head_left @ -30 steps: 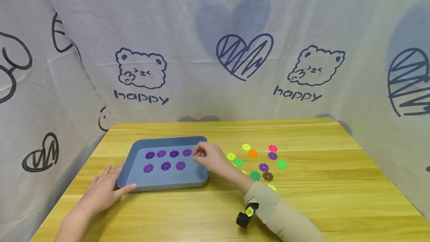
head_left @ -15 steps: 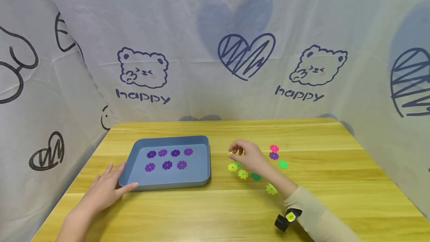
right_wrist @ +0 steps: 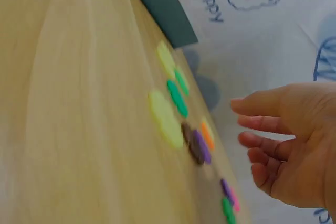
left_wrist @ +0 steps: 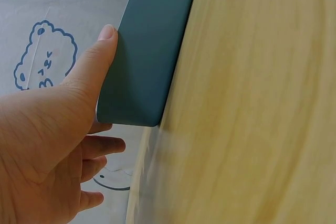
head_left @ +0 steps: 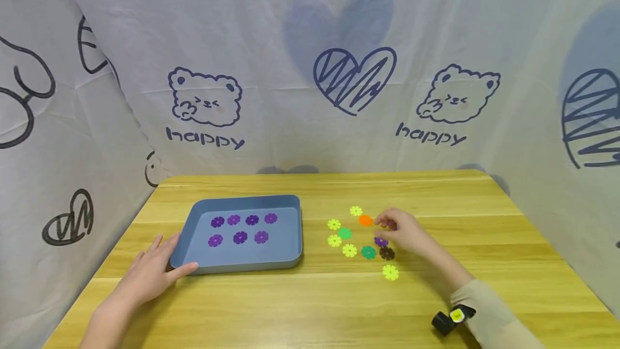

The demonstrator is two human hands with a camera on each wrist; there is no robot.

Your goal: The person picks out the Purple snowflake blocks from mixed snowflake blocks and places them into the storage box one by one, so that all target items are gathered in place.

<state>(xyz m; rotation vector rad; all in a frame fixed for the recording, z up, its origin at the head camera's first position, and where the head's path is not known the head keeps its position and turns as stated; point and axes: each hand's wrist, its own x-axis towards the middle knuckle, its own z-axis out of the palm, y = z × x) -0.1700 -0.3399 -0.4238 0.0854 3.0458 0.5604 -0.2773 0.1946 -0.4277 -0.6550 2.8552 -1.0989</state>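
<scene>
My left hand [head_left: 150, 271] rests at the near left corner of a blue-grey tray [head_left: 232, 269], fingers spread. In the left wrist view the thumb lies at the tray's rim. Inside the tray, several purple snowflake-shaped plastic discs [head_left: 240, 237] lie flat in two rows. My right hand [head_left: 404, 230] hovers over the loose discs on the table, fingers loosely bent and holding nothing. One purple disc [head_left: 381, 242] lies just below its fingertips; another behind the hand is mostly hidden. The right wrist view shows the hand [right_wrist: 289, 145] apart from the discs.
Loose snowflake discs lie right of the tray, including an orange disc [head_left: 365, 221], a brown disc [head_left: 387, 253], a dark green disc [head_left: 368, 252] and a yellow disc [head_left: 390, 272]. A printed curtain [head_left: 281, 123] hangs behind the wooden table [head_left: 290, 306].
My right hand has moved from the tray's right end rightward to the loose discs, leaving the tray. My left hand stays at the tray's corner.
</scene>
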